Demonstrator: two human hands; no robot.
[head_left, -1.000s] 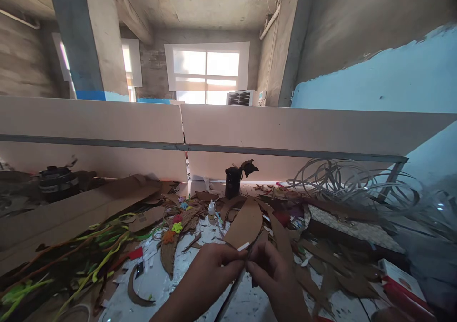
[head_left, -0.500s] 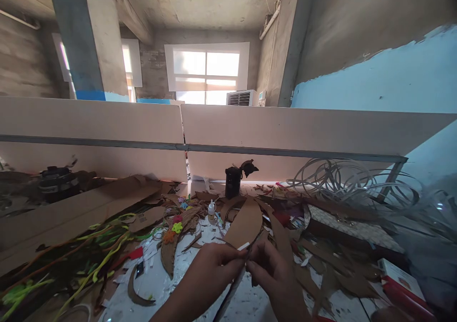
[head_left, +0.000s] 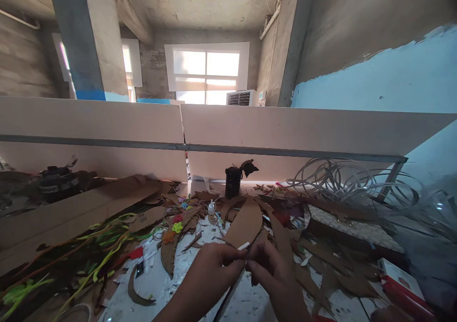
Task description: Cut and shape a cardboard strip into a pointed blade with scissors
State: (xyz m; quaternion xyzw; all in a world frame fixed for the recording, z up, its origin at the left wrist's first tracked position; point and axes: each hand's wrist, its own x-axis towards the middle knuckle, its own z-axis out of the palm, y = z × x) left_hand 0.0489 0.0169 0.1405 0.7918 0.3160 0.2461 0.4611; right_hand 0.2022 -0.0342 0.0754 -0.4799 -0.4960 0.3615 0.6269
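My left hand (head_left: 218, 267) and my right hand (head_left: 268, 267) meet at the lower middle, their fingertips pinched together almost touching. A small white strip (head_left: 243, 246) sticks out at the fingertips of my left hand. Whatever my right fingers pinch is too small and dark to name. Just beyond the hands lies a wide brown leaf-shaped piece (head_left: 245, 223). A small white bottle (head_left: 212, 208) stands behind them to the left. Left of my hands is a curved brown piece (head_left: 168, 255) with orange and yellow-green flowers near its top.
Green and orange strands (head_left: 103, 248) spread over the left side beside long cardboard (head_left: 82, 205). A black container (head_left: 233, 181) stands at the back by a pale partition (head_left: 303, 131). Coiled clear tubing (head_left: 339, 179), a patterned bag (head_left: 353, 226) and a red-white box (head_left: 402, 279) are right.
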